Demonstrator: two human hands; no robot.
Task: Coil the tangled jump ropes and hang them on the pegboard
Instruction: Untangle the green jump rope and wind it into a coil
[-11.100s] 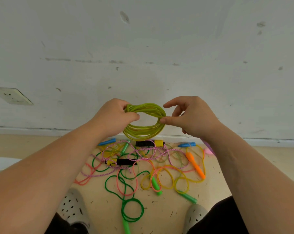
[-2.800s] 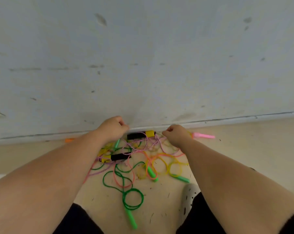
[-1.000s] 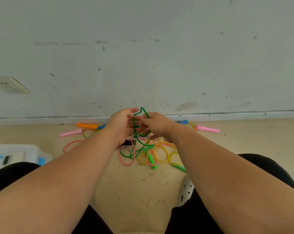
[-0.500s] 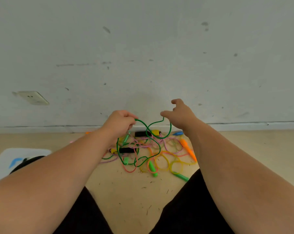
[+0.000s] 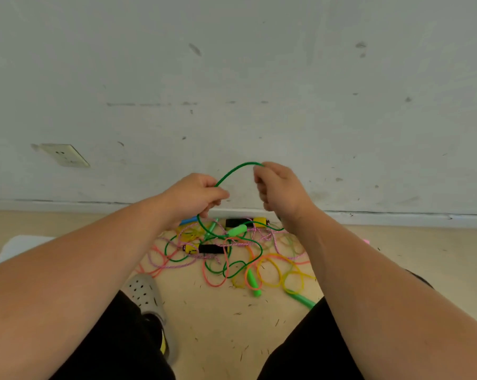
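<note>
A dark green jump rope (image 5: 233, 171) arches between my two hands above the floor. My left hand (image 5: 195, 194) grips one side of the arch and my right hand (image 5: 280, 190) grips the other. The rope hangs down from both fists, with its light green handle (image 5: 237, 230) dangling below, and trails into the tangled pile of ropes (image 5: 232, 256) on the floor. That pile mixes pink, yellow, orange and pink-white cords with black-and-yellow handles (image 5: 208, 248). No pegboard is in view.
A white wall with a socket (image 5: 65, 154) and a skirting board stands just behind the pile. My grey perforated shoe (image 5: 147, 293) and dark trouser legs frame the wooden floor. A white object (image 5: 20, 245) lies at the left. More green handles (image 5: 253, 283) lie near my right knee.
My right hand has closed on the green rope and risen; the loop between my hands is now a taut arch. The light green handle has lifted off the floor.
</note>
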